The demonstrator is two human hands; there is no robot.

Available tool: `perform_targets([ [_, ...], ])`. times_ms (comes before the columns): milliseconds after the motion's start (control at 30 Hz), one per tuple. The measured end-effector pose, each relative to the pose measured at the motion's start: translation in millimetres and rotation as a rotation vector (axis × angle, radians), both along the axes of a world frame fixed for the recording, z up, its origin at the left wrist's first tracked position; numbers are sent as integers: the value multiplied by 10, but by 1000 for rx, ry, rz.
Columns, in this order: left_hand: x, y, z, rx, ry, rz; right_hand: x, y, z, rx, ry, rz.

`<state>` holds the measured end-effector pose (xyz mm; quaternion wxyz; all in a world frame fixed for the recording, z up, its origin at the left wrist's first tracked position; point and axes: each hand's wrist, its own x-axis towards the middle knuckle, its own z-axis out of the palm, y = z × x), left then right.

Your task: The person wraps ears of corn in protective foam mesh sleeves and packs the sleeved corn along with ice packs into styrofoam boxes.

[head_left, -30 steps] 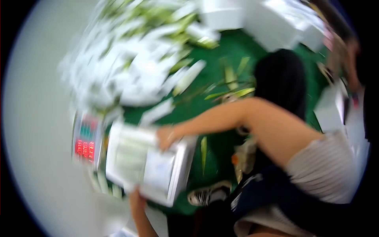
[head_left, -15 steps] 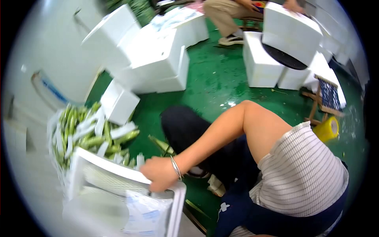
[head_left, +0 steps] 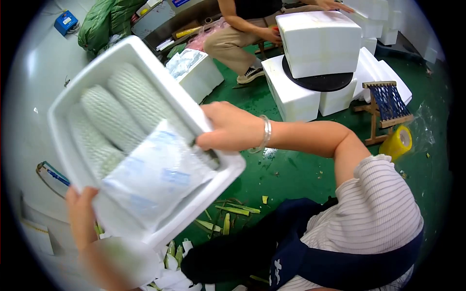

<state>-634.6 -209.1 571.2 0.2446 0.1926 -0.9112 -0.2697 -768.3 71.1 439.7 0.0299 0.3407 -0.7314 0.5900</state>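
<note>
An open white foam box [head_left: 229,169] is held up and tilted in front of me, gripped at its two sides. My right hand [head_left: 228,127] clasps the right wall, thumb over the rim. Around the opposite lower-left edge my left hand [head_left: 81,213] is closed, partly hidden and slightly blurred. Inside lie several long pale-green pieces in white foam netting [head_left: 114,116], side by side. A white plastic ice pack [head_left: 158,174] with faint blue print rests over their lower ends. A pale blurred patch covers part of my left forearm.
Green ears, seemingly corn [head_left: 174,254], lie low on the floor among white strips. Loose husks [head_left: 233,211] are scattered nearby. A co-worker [head_left: 238,34] sits beyond, one hand near a foam box [head_left: 320,46] on a black disc [head_left: 318,82]. A stool [head_left: 386,109] and yellow tape roll [head_left: 397,143] stand right.
The foam box has come up from the lower left and is tilted toward me. My right hand has risen with it, and my left hand now shows on its edge. The view has shifted.
</note>
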Motion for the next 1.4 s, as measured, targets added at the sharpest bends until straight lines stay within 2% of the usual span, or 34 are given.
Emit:
perform_targets([
  [67,-284,56,-412,14,-122,7,-96,155,-379,89,-107,-45],
  [133,-509,16,-928,99,-286,-129,-80,306,-740,187,-259,-48],
  [200,-639,31,-1494,146,-437,-175,-60,387,-1206,344,-468,-23],
  [267,-648,46,-2012,237,-588,-176,-14,431,-1736,378,-582,11],
  [333,-593,-11,-2517,214,-688,-141,87,480,-1975,504,-685,72],
  [400,-454,2,-2832,294,-677,-147,197,434,-2094,627,-739,28],
  [500,-393,113,-2836,350,-853,15,187,312,-2183,688,-745,5],
  [600,-360,-14,-2980,400,-717,-18,176,243,-2159,740,-664,-12],
  [700,-420,33,-2914,336,-718,1,160,256,-2183,740,-680,-32],
  [733,-436,85,-2864,302,-735,22,161,304,-2236,643,-736,-46],
  [800,-541,218,-2807,177,-668,-62,185,486,-2284,546,-791,-58],
  [867,-756,368,-2699,65,-640,-174,220,723,-2223,479,-809,-201],
  [933,-1069,641,-2424,54,-501,-370,171,1054,-2011,430,-844,-309],
  [967,-1282,737,-2339,298,-368,-587,155,1213,-1809,311,-915,-388],
  [1067,-1398,1093,-1774,836,-169,-855,38,1745,-1400,6,-965,-657],
  [1100,-1462,1030,-1727,612,-106,-883,-41,1956,-1353,57,-839,-675],
  [1133,-1486,798,-1750,385,-46,-876,-175,2237,-1539,-155,-884,-600],
  [1200,-1441,246,-2020,333,-2,-780,-271,2330,-1361,-432,-990,-619],
  [1233,-1309,24,-2084,423,-129,-677,-217,2304,-1134,-474,-933,-687],
  [1267,-1148,-210,-2167,500,-263,-574,-237,2342,-1054,-423,-793,-730],
  [1333,-880,-786,-2784,477,-331,-491,-165,2280,-564,-280,-767,-956],
  [1400,-594,-1204,-3241,606,-491,-492,-316,2518,-433,-165,-619,-1042],
])
